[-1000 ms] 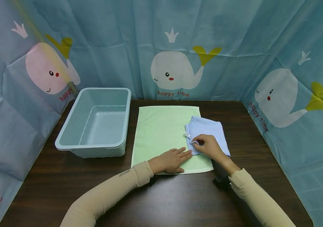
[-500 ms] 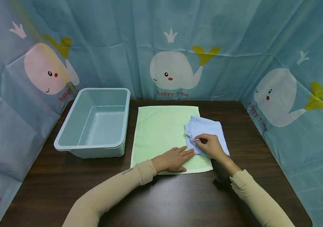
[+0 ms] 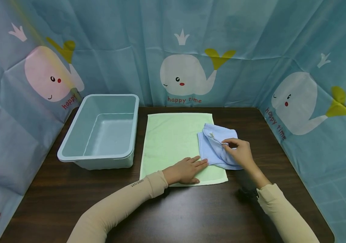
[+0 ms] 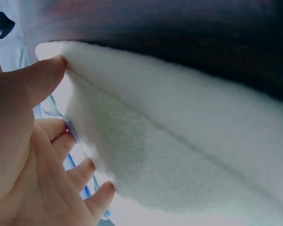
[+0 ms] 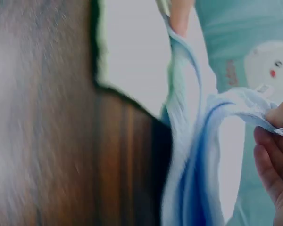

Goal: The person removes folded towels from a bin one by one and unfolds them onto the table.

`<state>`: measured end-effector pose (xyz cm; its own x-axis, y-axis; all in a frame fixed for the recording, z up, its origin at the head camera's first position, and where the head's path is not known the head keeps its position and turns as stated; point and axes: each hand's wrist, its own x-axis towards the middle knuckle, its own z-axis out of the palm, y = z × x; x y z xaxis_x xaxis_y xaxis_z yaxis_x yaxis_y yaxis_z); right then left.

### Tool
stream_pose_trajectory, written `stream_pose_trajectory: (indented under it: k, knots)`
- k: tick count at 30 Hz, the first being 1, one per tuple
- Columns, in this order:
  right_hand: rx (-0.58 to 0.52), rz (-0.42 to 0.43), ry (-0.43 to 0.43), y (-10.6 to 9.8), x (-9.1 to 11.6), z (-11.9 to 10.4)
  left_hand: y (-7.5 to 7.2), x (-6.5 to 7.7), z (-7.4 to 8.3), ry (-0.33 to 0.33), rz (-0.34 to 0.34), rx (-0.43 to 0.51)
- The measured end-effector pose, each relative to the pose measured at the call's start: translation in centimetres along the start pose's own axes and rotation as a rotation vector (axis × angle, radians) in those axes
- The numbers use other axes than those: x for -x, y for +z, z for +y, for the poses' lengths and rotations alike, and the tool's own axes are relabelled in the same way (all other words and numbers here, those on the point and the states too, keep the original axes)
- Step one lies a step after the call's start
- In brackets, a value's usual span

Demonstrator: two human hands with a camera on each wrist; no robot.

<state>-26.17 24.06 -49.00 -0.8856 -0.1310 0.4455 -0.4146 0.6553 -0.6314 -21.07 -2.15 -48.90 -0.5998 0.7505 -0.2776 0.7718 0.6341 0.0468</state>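
Note:
A light green towel lies spread on the table. Over its right side sits a folded light blue towel, partly off onto the wood. My right hand pinches an edge of the blue towel's upper layer between thumb and forefinger. That layer is raised and folds back in the right wrist view, with a small label near the crease. My left hand rests with fingers spread on the green towel's near part, its fingertips at the blue towel's left edge. The left wrist view shows the thumb on the green towel's pale border.
A pale blue-green plastic basin stands at the left of the dark wooden table. Behind and along both sides hangs a blue curtain printed with whales.
My right hand has moved right, peeling the blue towel's upper layer back from its left edge; the label has shifted with it. My left hand moved slightly right, then stayed put.

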Motion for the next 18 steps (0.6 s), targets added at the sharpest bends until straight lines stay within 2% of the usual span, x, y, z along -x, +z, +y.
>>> stream_pose_trajectory:
  k: [7, 18]
  knots:
    - [0.015, 0.101, 0.086, -2.7, 0.3, 0.9, -0.3, 0.3, 0.1, 0.006, -0.002, 0.003]
    - [0.115, 0.242, 0.243, -6.4, 1.7, 3.4, -0.2, 0.2, 0.1, -0.002, -0.005, 0.010]
